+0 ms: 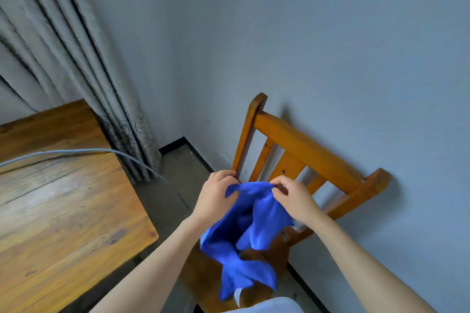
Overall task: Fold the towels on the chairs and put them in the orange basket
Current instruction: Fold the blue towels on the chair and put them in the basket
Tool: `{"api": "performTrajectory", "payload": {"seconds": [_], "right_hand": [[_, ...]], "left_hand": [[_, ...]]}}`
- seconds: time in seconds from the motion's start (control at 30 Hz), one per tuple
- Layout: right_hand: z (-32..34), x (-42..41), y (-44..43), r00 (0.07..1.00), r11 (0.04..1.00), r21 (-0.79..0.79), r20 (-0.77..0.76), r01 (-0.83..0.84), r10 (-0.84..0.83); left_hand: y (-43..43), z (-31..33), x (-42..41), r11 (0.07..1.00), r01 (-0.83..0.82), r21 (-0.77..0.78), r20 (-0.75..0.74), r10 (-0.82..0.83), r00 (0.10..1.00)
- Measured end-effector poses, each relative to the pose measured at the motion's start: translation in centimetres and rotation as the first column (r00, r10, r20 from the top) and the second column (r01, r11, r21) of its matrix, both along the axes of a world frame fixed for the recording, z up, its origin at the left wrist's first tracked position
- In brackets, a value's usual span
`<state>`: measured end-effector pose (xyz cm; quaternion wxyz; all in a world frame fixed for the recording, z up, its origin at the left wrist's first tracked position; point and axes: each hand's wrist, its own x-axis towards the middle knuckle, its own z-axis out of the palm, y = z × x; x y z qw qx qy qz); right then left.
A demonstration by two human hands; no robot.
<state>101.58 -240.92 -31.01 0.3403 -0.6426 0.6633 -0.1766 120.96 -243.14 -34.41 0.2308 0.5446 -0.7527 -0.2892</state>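
A bright blue towel (244,236) hangs crumpled in the air above the seat of a wooden chair (305,150) that stands against the wall. My left hand (216,198) pinches the towel's top edge at its left corner. My right hand (292,198) pinches the same edge a little to the right. The cloth droops down between my forearms, and its lower end with a white tag reaches the chair seat area. The orange basket is not in view.
A wooden table (58,211) fills the left side, with a grey cable (76,152) lying across it. Grey curtains (63,58) hang behind the table. A plain wall (330,46) is close behind the chair. A strip of bare floor (173,185) separates table and chair.
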Motion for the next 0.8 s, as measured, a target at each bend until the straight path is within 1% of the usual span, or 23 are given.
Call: {"api": "performTrajectory", "payload": {"seconds": [0.1,0.17,0.27,0.43,0.53,0.67,0.8], "right_hand": [[2.3,-1.3,0.3,0.999,0.999,-0.04,-0.044,-0.014,0.012],[3.6,-2.0,0.9,0.997,0.997,-0.062,-0.067,-0.035,0.031],[5.1,-2.7,1.4,0.996,0.992,-0.119,-0.084,-0.044,0.035],[6.2,-3.3,2.0,0.996,0.973,-0.228,-0.087,-0.031,0.011],[6.7,-3.2,2.1,0.997,0.961,-0.277,-0.078,-0.024,0.003],[8.7,-2.0,1.6,1.0,0.933,-0.359,0.026,0.024,-0.015],[11.0,0.1,0.7,0.998,0.891,-0.454,0.041,-0.016,0.039]], "left_hand": [[0.1,2.9,0.3,0.994,0.11,0.003,-0.003,-0.11,0.994],[0.6,4.6,0.0,0.991,0.13,-0.016,-0.046,-0.13,0.99],[1.3,6.7,-0.7,0.993,0.098,-0.059,-0.106,-0.104,0.989],[1.8,8.3,-1.6,0.995,0.057,-0.086,-0.163,-0.07,0.984],[1.9,8.7,-1.6,0.994,0.045,-0.098,-0.16,-0.06,0.985],[1.6,9.1,-1.1,0.996,-0.005,-0.09,-0.147,-0.008,0.989],[1.9,8.5,-0.7,0.999,-0.018,-0.048,-0.135,0.011,0.991]]}}
